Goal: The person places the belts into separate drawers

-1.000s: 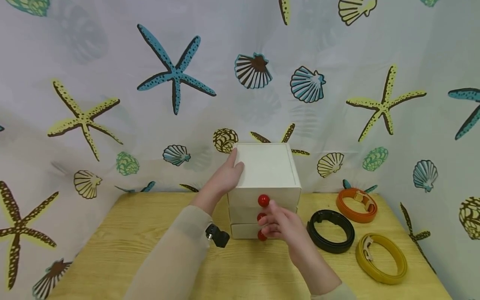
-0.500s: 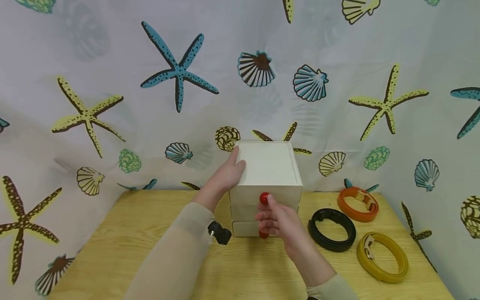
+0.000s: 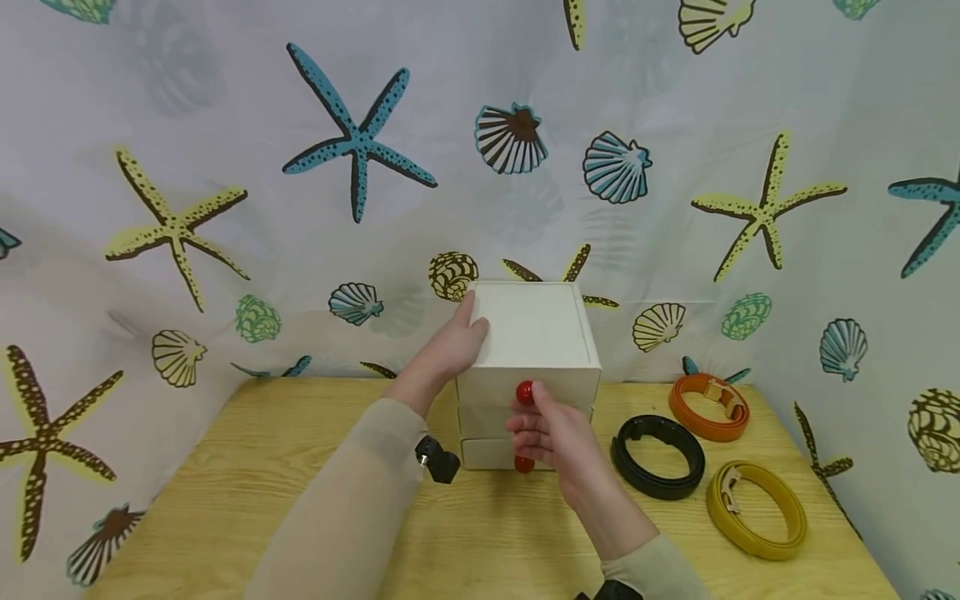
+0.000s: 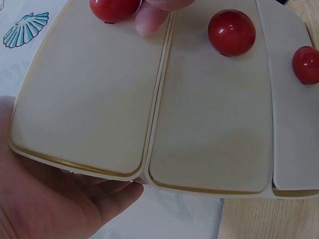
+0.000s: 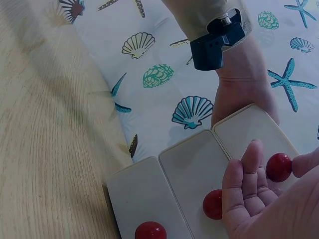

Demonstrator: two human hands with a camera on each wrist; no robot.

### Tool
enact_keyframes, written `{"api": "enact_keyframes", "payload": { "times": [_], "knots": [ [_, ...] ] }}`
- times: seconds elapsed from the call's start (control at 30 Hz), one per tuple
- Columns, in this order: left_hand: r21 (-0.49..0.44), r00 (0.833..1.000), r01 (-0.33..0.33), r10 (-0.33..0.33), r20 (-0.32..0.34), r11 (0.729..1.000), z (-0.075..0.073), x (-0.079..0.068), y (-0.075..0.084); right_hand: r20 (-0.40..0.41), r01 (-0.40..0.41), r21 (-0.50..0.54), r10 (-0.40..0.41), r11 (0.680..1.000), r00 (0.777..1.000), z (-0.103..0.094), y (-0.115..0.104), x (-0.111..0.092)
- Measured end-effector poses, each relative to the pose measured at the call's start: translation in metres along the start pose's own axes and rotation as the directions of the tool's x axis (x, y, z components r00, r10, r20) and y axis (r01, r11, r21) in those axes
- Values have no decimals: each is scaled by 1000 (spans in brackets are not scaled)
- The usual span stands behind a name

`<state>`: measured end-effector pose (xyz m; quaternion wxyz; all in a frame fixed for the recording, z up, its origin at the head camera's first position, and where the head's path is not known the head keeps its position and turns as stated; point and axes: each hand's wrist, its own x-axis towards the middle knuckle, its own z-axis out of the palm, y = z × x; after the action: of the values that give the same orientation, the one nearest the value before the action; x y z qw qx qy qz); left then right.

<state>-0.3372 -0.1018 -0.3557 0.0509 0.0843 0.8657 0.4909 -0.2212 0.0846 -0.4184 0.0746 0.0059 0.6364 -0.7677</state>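
A small white cabinet [image 3: 532,325] with three stacked drawers stands against the curtain, a round red knob on each drawer front. My left hand [image 3: 450,343] holds its upper left edge, thumb on top; in the left wrist view, fingers [image 4: 117,201] lie along the side. My right hand [image 3: 566,442] is at the front, thumb and forefinger on the top drawer's red knob [image 5: 279,167]. Its other fingers are loosely bent in front of the middle knob [image 5: 213,204]. The bottom knob [image 5: 150,231] shows below them. All three drawers look closed.
To the cabinet's right, three coiled belts lie on the wooden table [image 3: 315,467]: a black belt [image 3: 621,467], an orange belt [image 3: 678,408] and a yellow belt [image 3: 795,508]. A curtain [image 3: 420,233] printed with starfish and shells hangs behind and on both sides.
My right hand has moved in from just in front of the cabinet and taken the top red knob between thumb and forefinger. The left hand keeps its place; the view has shifted slightly.
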Motion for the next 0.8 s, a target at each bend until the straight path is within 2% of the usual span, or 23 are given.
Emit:
{"api": "enact_keyframes", "payload": {
  "times": [0.4, 0.8],
  "knots": [
    [6, 1000, -13, 13, -5, 1000, 0, 2, -2, -16, -2, 26, 2, 1000, 1000, 3, 0, 3],
    [-17, 999, 8, -7, 39, 1000, -4, 1, -1, -12, -3, 22, 4, 1000, 1000, 0, 2, 0]
  ]
}}
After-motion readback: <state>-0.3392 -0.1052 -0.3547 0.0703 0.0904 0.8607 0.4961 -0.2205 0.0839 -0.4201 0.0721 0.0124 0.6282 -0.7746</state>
